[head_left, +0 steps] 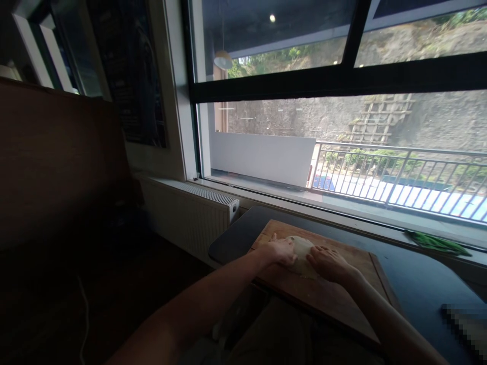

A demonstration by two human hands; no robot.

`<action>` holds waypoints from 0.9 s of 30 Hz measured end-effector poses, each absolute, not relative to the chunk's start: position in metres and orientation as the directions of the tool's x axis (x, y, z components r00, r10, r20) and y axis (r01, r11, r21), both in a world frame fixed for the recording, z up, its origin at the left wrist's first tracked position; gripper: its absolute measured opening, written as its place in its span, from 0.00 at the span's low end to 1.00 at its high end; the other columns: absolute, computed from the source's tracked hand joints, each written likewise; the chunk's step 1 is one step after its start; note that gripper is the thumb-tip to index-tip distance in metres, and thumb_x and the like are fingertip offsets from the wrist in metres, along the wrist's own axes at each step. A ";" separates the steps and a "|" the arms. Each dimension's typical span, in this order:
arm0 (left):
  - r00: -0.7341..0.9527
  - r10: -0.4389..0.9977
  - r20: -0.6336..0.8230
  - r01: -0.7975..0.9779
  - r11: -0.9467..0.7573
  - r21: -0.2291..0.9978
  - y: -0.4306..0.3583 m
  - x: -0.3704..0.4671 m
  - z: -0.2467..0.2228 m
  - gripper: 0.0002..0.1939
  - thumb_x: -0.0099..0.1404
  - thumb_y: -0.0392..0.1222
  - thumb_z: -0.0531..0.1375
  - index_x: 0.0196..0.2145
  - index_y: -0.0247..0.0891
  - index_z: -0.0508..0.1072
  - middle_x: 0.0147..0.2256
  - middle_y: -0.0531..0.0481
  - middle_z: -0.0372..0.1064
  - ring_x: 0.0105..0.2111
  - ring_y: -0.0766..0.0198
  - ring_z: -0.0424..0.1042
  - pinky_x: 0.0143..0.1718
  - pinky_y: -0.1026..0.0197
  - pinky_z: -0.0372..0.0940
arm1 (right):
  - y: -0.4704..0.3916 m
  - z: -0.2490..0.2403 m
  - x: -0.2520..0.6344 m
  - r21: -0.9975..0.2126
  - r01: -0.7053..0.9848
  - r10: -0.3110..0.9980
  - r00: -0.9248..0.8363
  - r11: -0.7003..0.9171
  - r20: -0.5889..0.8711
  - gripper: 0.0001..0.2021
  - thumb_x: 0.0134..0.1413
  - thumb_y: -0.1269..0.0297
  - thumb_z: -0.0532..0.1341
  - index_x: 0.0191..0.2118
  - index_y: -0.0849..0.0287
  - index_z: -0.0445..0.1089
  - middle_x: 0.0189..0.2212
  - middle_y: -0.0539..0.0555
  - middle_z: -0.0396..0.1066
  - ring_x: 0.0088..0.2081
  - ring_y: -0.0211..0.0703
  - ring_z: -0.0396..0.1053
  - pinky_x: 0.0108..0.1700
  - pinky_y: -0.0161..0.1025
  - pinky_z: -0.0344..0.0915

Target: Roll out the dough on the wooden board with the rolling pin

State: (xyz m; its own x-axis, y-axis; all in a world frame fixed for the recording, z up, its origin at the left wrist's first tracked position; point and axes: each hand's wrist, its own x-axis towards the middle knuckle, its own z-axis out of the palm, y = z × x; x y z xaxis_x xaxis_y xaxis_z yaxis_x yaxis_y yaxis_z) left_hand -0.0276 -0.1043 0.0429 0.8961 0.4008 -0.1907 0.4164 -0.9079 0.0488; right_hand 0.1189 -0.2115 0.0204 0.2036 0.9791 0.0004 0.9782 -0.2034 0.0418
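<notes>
A pale, flattened lump of dough (303,249) lies on a wooden board (346,299) set on a dark table. My left hand (283,250) grips the dough from its left side, with the fingers bent over its edge and the thumb sticking out away from it. On the opposite side, my right hand (327,261) curls its fingers onto the dough's right edge. Small scraps of dough cling to the board near the lump's lower edge. Parts of the dough are hidden under both hands.
The dark table (414,276) has rounded corners and stands by a large window. A green cloth (437,243) lies on the sill at the right. Behind the table's left end is a white radiator (190,215). A pixelated object (467,327) sits at the right edge.
</notes>
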 end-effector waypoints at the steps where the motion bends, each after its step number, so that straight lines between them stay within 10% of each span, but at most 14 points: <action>1: 0.893 0.404 -0.198 0.423 -0.904 0.061 -0.102 -0.025 0.042 0.29 0.64 0.54 0.44 0.57 0.35 0.58 0.60 0.39 0.53 0.60 0.52 0.51 0.60 0.40 0.36 | -0.215 0.020 0.117 0.042 0.980 0.981 0.195 -0.195 0.009 0.20 0.62 0.55 0.42 0.43 0.61 0.66 0.46 0.62 0.69 0.49 0.51 0.65 0.50 0.45 0.56; 27: 0.909 0.397 -0.126 0.405 -0.913 0.046 -0.095 0.000 0.036 0.25 0.67 0.49 0.43 0.56 0.35 0.60 0.59 0.39 0.56 0.59 0.49 0.53 0.59 0.35 0.37 | -0.244 0.022 0.106 0.032 0.992 0.989 0.122 -0.125 0.079 0.19 0.63 0.59 0.42 0.49 0.59 0.64 0.53 0.60 0.63 0.54 0.50 0.59 0.51 0.45 0.56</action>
